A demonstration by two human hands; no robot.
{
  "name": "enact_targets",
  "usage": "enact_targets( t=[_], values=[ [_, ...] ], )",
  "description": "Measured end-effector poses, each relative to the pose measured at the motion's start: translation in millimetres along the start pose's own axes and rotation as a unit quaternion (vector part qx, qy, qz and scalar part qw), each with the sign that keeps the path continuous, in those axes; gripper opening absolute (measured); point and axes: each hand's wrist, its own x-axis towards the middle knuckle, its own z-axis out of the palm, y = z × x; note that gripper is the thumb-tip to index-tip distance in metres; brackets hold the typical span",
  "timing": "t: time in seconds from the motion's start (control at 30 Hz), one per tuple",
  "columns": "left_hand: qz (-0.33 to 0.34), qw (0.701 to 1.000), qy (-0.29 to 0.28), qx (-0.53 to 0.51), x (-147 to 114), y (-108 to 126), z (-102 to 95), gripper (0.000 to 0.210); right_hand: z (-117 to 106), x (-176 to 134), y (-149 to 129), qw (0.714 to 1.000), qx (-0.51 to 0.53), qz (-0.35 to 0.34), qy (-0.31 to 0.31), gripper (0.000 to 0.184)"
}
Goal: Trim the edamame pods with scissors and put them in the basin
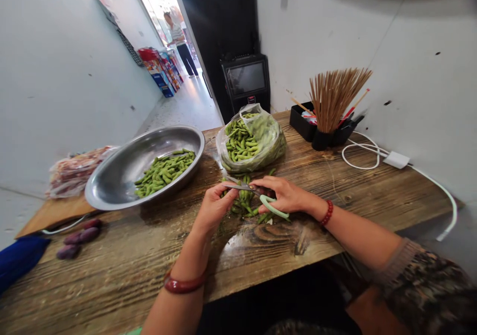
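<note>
My right hand grips scissors with pale green handles, and their blades point left. At the blade tips, my left hand has its thumb and fingers pinched together on a green edamame pod, mostly hidden by the fingers. Under and behind both hands lies a small pile of edamame pods on the wooden table. Just beyond it stands an open clear plastic bag full of pods. A wide steel basin, left of my hands, holds more trimmed-looking pods on its right side.
Bagged reddish food lies behind the basin, with several purple-red fruits and blue cloth nearer. At right are a black holder of wooden skewers and a white cable. A person stands beyond the doorway.
</note>
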Motion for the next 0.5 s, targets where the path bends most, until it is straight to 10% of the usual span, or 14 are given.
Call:
enact_targets(
  t=[0.5],
  values=[
    [-0.014, 1.000, 0.021, -0.010, -0.9, 5.0, 0.7, 0.024, 1.4, -0.9, 6.8, 1.000, -0.003, -0.004, 0.006, 0.058]
  ],
)
